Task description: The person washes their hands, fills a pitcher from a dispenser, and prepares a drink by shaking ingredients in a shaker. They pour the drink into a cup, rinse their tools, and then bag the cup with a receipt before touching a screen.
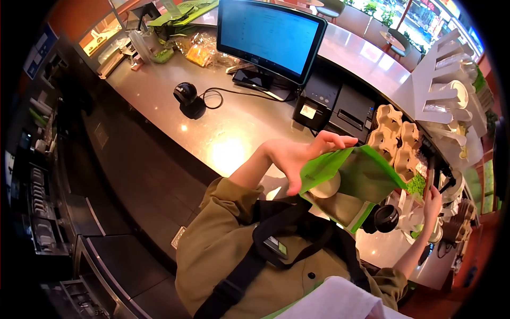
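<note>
My left hand (305, 157) grips the side of a green bag (372, 173), thumb low on the near edge and fingers along the top rim. The bag gapes toward me in front of my chest. Inside it shows a round, pale object (325, 186), perhaps a cup lid. Farther right, my right hand (433, 204) reaches among things at the counter's edge, its fingers close together. What those fingers hold, if anything, is too small to make out. A black round device (385, 218) stands between the bag and my right hand.
A monitor (268, 40) stands on the counter (154, 101), with a black scanner (186, 94) and its cable nearby. Black printers (350, 111) and cardboard cup carriers (388, 130) line the back right. A white rack (438, 90) holds cups and lids. Wrapped packages (199, 50) lie behind.
</note>
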Available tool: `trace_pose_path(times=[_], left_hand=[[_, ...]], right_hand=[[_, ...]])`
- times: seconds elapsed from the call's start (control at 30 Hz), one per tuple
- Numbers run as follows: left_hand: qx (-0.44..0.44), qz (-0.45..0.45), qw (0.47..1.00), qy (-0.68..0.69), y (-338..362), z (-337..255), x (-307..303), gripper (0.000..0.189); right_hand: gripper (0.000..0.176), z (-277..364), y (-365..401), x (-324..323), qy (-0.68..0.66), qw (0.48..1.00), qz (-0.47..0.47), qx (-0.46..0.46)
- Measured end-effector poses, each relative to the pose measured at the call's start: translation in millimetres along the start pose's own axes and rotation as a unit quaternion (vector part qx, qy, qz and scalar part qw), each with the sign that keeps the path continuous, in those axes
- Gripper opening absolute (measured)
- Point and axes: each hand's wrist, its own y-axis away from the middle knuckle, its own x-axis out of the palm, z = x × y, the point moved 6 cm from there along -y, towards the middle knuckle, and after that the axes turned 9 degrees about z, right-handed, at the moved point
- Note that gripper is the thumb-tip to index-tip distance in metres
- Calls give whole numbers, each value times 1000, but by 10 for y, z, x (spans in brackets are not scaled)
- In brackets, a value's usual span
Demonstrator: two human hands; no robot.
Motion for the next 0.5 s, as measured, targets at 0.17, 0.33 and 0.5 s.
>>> trace_pose_path(times=[0.17, 0.33, 0.5], left_hand=[[-62, -18, 997, -48, 7, 51, 38, 87], [-65, -32, 990, -117, -97, 12, -13, 63], [-88, -85, 986, -113, -10, 89, -28, 49]], right_hand=[[47, 2092, 1194, 54, -340, 875, 187, -291], [47, 2608, 1416, 334, -378, 883, 37, -277], [33, 2675, 1402, 421, -413, 862, 49, -288]])
